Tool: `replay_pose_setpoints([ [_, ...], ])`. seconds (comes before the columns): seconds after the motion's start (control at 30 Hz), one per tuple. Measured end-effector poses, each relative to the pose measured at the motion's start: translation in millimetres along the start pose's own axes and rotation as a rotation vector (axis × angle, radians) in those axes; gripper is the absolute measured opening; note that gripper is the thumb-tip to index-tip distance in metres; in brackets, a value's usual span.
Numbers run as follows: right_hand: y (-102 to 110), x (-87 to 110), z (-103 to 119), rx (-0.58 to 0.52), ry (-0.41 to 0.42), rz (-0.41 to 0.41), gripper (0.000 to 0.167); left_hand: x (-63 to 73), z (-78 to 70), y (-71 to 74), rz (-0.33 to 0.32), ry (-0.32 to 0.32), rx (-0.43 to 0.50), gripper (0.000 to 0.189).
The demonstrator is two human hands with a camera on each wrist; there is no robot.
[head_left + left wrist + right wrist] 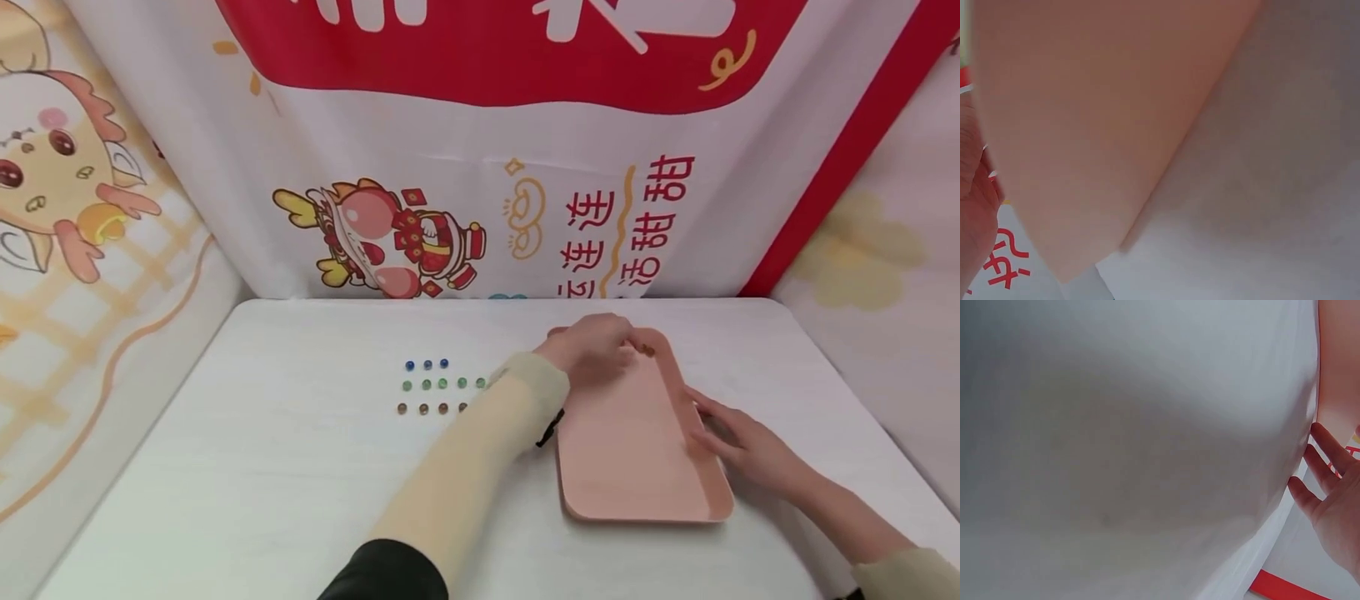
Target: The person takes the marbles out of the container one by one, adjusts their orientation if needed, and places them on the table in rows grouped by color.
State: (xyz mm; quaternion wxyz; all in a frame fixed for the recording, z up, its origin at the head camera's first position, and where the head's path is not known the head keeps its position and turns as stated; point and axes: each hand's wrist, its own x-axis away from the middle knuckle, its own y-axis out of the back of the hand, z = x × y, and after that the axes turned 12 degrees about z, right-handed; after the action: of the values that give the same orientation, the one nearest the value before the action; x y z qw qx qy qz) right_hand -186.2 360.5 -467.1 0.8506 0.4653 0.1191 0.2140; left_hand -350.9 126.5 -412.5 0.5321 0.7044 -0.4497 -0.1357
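Observation:
My left hand (600,337) reaches over the far end of a shallow pink tray (630,467). Its fingertips are right at a few small brown marbles (647,350) in the far right corner; whether it pinches one I cannot tell. At the tray's right side, my right hand (750,450) holds the wall, thumb over the rim and fingers outside. The right wrist view shows its spread fingers (1322,469) beside the tray wall. In the left wrist view, part of my left hand (975,200) shows at the edge, beyond the blurred tray wall (1097,125).
Left of the tray, marbles lie in rows on the white table (225,483): three blue marbles (427,365), several green marbles (442,384) and several brown marbles (443,408). My left sleeve covers the rows' right ends. A printed cloth (450,133) hangs behind the table.

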Motion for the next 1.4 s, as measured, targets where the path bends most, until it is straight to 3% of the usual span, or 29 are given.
replay_pose_setpoints([
  [0.47, 0, 1.3, 8, -0.026, -0.051, 0.041, 0.067, -3.7, -3.0, -4.9, 0.035, 0.057, -0.029, 0.033],
  [0.7, -2, 0.7, 7, -0.035, -0.030, 0.029, 0.066, -7.2, -1.6, -9.6, 0.002, 0.011, -0.072, 0.021],
  [0.97, -3, 0.1, 8, -0.028, -0.038, 0.022, 0.065, -7.1, -5.5, -14.6, -0.009, -0.019, 0.087, 0.013],
  [1.07, -2, -0.2, 7, -0.024, -0.038, 0.022, 0.065, -6.0, -6.7, -16.5, -0.017, 0.014, 0.177, 0.009],
  [1.23, 0, -0.6, 6, -0.018, -0.055, 0.037, 0.066, -3.5, -7.7, -20.3, -0.044, 0.071, 0.382, 0.022],
  [1.33, 1, 0.2, 5, -0.027, -0.083, 0.059, 0.067, -2.6, -7.6, -20.6, -0.022, 0.057, 0.427, 0.023],
  [1.4, 2, 1.0, 4, -0.034, -0.097, 0.066, 0.067, -2.9, -7.1, -19.7, 0.002, 0.012, 0.363, 0.020],
])
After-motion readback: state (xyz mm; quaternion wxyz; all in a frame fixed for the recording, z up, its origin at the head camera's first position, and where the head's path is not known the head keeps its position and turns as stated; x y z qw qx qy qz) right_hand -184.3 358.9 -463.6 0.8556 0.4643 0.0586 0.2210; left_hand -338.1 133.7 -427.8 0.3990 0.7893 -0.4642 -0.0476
